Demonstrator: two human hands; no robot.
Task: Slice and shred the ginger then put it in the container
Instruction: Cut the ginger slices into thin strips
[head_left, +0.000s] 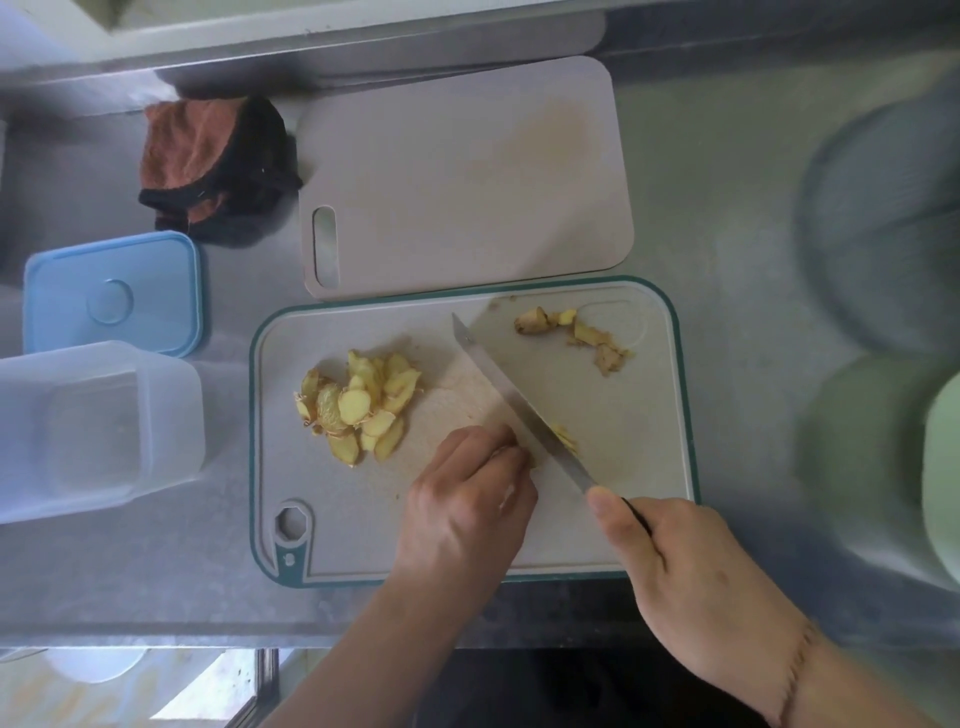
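Nearest, the right hand (670, 561) grips the knife (519, 410); the left hand (467, 499) curls its fingers (506, 452) round a ginger piece (563, 439). Shredding seems underway. Further left, ginger slices (358, 402) await; the container (93, 421) stands left of the cutting board (654, 467).

My knife (511, 402) has a smooth, bright metal blade and a dark handle. The cutting board (623, 415) under it is matt plastic, pale grey with a teal rim, scuffed where I cut. The second board (457, 171) is matt beige plastic with a faint stain. The ginger slices (358, 402) show moist yellow faces and rough tan skin. The container (93, 421) is frosted translucent plastic; its lid (111, 293) is smooth blue plastic. The rag (208, 161) is rough cloth. The counter (727, 208) is brushed metal.
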